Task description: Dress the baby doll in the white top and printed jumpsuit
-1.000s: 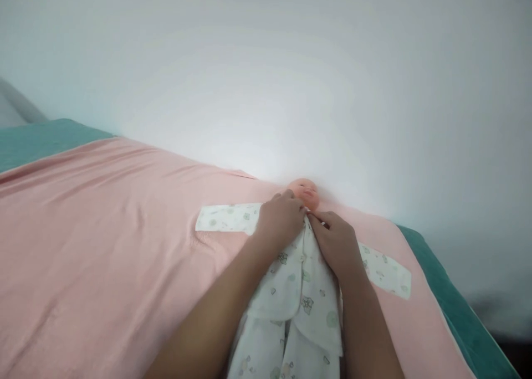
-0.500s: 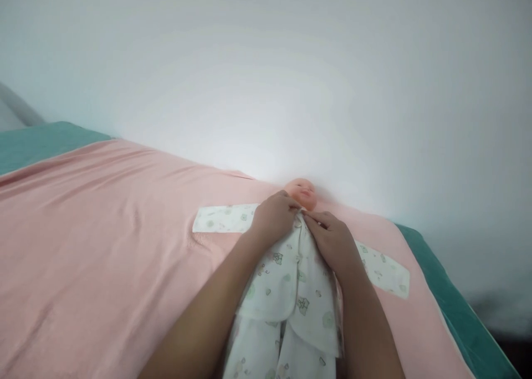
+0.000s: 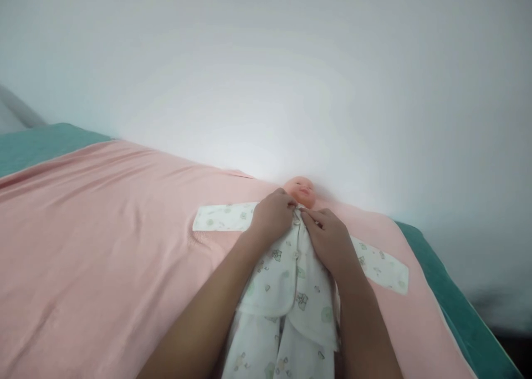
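A baby doll (image 3: 302, 190) lies on its back, its head near the wall, dressed in a white baby shirt (image 3: 270, 282) with a small green and brown print. Both sleeves stretch out sideways. At the neck, my left hand (image 3: 275, 215) pinches the shirt's collar edge. Facing it, my right hand (image 3: 328, 235) grips the other side of the collar, the fingertips of both hands almost meeting under the doll's chin. A button on the front placket shows below them. Matching white pants (image 3: 251, 346) lie below the shirt's hem. My fingers hide the collar fastening itself.
A pink blanket (image 3: 103, 246) with soft wrinkles spreads under the doll. Green covering (image 3: 453, 301) shows at the right edge and at the far left. A pale wall (image 3: 266, 80) rises right behind the doll's head.
Almost nothing differs. Both hands stay at the collar with tiny finger shifts, and the view has moved very slightly.
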The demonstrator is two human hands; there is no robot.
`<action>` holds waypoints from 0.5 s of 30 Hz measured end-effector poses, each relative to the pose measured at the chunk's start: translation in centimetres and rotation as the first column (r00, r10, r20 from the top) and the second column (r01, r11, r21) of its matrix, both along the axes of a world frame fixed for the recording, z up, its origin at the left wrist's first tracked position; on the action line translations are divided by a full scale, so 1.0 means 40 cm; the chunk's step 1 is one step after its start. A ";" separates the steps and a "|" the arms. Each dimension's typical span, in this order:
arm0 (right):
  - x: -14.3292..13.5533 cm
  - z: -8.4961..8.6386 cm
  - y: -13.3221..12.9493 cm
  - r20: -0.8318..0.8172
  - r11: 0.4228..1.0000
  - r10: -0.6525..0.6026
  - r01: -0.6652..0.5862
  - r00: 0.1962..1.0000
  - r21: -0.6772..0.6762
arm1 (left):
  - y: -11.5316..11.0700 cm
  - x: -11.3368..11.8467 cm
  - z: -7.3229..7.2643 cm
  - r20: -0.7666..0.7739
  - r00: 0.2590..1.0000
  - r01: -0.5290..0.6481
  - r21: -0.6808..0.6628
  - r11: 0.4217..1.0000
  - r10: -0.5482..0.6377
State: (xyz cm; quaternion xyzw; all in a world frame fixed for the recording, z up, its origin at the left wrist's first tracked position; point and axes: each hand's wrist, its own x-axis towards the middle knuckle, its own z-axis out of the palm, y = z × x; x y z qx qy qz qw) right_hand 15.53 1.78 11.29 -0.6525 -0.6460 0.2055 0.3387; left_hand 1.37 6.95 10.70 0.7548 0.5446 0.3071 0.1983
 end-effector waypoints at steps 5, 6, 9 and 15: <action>-0.011 -0.001 -0.011 0.063 0.999 -0.025 0.022 0.998 0.044 | -0.030 -0.005 0.002 -0.044 0.998 -0.047 0.023 0.999 0.048; -0.015 0.001 -0.016 0.069 0.998 -0.038 0.035 0.997 0.051 | -0.040 -0.008 0.000 -0.039 0.997 -0.058 0.031 0.998 0.059; -0.032 0.007 -0.043 0.067 0.992 -0.075 0.068 0.995 0.105 | -0.074 -0.020 -0.010 0.040 0.996 -0.077 0.086 0.993 0.074; -0.080 0.004 -0.108 0.022 0.975 -0.136 0.130 0.990 0.182 | -0.131 -0.039 -0.043 0.282 0.959 -0.082 0.162 0.983 0.034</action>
